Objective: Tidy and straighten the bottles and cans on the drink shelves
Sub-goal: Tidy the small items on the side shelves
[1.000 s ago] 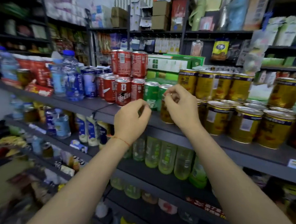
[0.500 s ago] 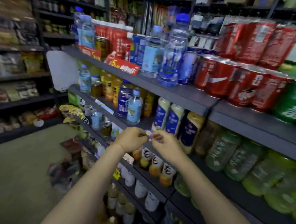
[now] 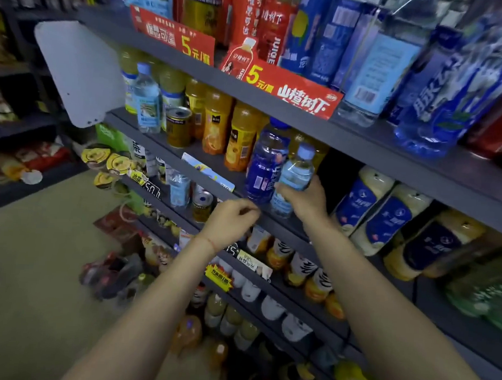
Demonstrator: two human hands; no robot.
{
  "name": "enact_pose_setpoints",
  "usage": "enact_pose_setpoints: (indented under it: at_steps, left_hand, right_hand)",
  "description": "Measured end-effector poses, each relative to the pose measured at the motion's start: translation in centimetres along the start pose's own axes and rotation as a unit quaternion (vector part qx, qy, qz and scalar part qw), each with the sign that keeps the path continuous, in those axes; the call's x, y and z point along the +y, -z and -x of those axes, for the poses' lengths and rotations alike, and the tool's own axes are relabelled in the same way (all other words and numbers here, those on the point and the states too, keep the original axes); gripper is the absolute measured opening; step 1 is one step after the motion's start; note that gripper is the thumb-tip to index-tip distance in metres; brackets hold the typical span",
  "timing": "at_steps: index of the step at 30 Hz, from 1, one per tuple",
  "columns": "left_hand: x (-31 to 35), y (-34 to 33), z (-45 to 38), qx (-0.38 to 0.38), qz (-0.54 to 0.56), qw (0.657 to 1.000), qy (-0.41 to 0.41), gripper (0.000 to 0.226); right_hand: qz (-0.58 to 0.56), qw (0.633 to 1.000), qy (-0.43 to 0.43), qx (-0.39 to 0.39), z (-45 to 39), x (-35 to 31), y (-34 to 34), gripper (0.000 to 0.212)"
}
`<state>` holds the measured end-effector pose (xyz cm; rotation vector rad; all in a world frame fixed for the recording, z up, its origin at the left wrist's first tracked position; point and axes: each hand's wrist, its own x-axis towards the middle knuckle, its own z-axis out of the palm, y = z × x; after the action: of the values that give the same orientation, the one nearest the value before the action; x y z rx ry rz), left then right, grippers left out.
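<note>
My right hand grips a small clear water bottle with a light blue label and cap, standing on the second shelf. Right beside it on the left stands a dark blue bottle. My left hand hovers at that shelf's front edge just left of the bottles, fingers curled with nothing in them. Orange juice bottles and a gold can stand further left on the same shelf. Another small water bottle stands at the shelf's left end.
The top shelf carries big blue water bottles, red cartons and red price signs. White and blue bottles lie to the right of my hand. Lower shelves hold more bottles and cans. A white panel sticks out at the left; floor lies below left.
The view has swung left and down from the can shelf to the bottle shelves. My right hand rose from the shelf edge and took hold of the small water bottle.
</note>
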<state>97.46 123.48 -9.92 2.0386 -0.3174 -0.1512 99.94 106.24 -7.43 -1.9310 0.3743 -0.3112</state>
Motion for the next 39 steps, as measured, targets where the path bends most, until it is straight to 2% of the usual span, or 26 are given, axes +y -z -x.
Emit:
enact_pose_setpoints:
  at_steps: [3,5,7,10,12,15,19,22,24,25,28,32,34,36,39]
  left_hand:
    - [0.4,-0.6,0.3,0.035,0.107,0.993,0.028,0.017]
    - [1.0,-1.2,0.3,0.057,0.195,0.977,0.064,0.014]
    - [1.9,-2.0,0.6,0.01,0.302,0.947,0.108,0.026]
    - [3.9,-4.7,2.1,-0.099,0.457,0.874,0.134,0.054]
    - [5.8,-6.9,3.9,-0.104,0.491,0.853,0.147,0.052]
    - [8.4,-11.1,6.5,-0.12,0.5,0.846,0.138,0.051]
    - [12.8,-18.2,11.7,-0.119,0.498,0.852,0.108,0.053]
    - [17.9,-24.3,17.1,-0.112,0.485,0.864,0.07,0.051]
    - [22.0,-28.7,21.0,-0.104,0.488,0.867,0.016,0.042]
    - [24.2,-30.9,22.8,-0.108,0.487,0.867,-0.013,0.038]
    - [31.7,-37.0,27.9,-0.159,0.478,0.857,-0.107,0.042]
    - [41.1,-44.2,33.0,-0.238,0.444,0.842,-0.195,0.052]
    - [44.9,-47.7,34.6,-0.26,0.416,0.838,-0.238,0.048]
    - [48.1,-51.3,35.9,-0.267,0.393,0.836,-0.276,0.047]
    - [51.9,-56.8,36.9,-0.265,0.37,0.834,-0.312,0.043]
  right_hand:
    - [-0.05,0.998,0.011,0.022,2.3,-0.5,0.3,0.032]
    - [-0.082,0.997,-0.006,-0.005,4.5,-1.1,1.0,0.015]
    - [-0.094,0.994,-0.013,-0.046,6.3,-1.3,2.1,0.01]
    - [-0.066,0.993,-0.014,-0.097,8.5,-1.3,4.3,0.012]
    - [-0.035,0.995,-0.002,-0.088,10.1,-0.7,6.4,0.019]
    - [-0.041,0.999,0.021,0.0,12.8,1.2,11.3,0.034]
    - [-0.051,0.99,0.08,0.106,18.4,4.9,21.2,0.028]
    - [-0.054,0.988,0.093,0.112,24.1,8.2,30.1,0.021]
    - [-0.039,0.991,0.102,0.079,28.1,10.2,36.4,0.008]
    - [-0.028,0.992,0.107,0.065,30.0,10.9,39.5,0.009]
    - [0.001,0.989,0.134,0.068,35.1,11.4,48.5,0.046]
    - [0.002,0.973,0.174,0.155,39.5,10.7,59.3,0.051]
    - [0.002,0.96,0.186,0.21,40.9,10.9,63.9,0.048]
    - [0.019,0.945,0.2,0.258,42.0,11.6,68.2,0.041]
    - [0.031,0.928,0.22,0.3,42.8,13.2,74.7,0.041]
